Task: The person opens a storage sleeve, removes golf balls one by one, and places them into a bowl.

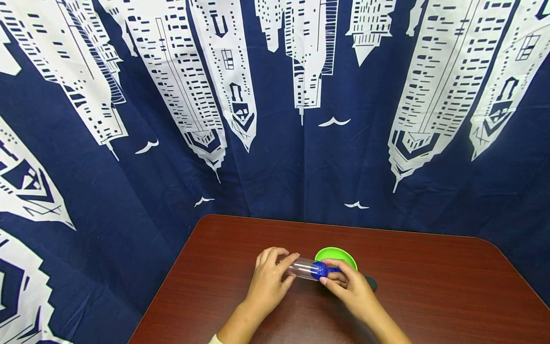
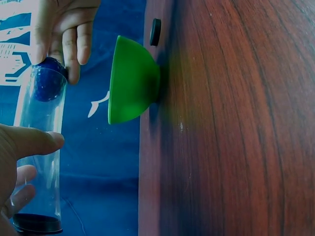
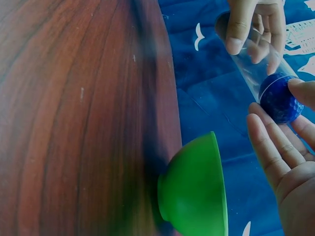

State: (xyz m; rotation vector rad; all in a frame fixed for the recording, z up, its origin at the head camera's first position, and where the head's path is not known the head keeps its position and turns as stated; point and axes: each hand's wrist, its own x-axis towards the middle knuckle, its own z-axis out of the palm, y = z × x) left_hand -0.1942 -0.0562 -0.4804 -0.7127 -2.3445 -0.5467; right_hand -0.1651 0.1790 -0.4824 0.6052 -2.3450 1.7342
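My left hand [image 1: 269, 277] grips a clear plastic tube [image 1: 301, 268] around its middle, thumb on one side and fingers on the other. The tube lies nearly level above the table, and its black end cap [image 2: 38, 223] shows beyond the left fingers. At the opposite, open mouth sits a blue dimpled golf ball [image 3: 280, 98], partly inside the rim. My right hand [image 1: 350, 289] pinches this ball between thumb and fingers, with the other fingers spread beneath it. Just behind and below the right hand is a green bowl [image 1: 333, 255], upright on the table; its inside is mostly hidden.
A black round lid [image 1: 370, 283] lies on the table right of the bowl, partly covered by the right hand in the head view. The brown wooden table [image 1: 429, 286] ends at a dark blue curtain [image 1: 275, 191] printed with white buildings and birds.
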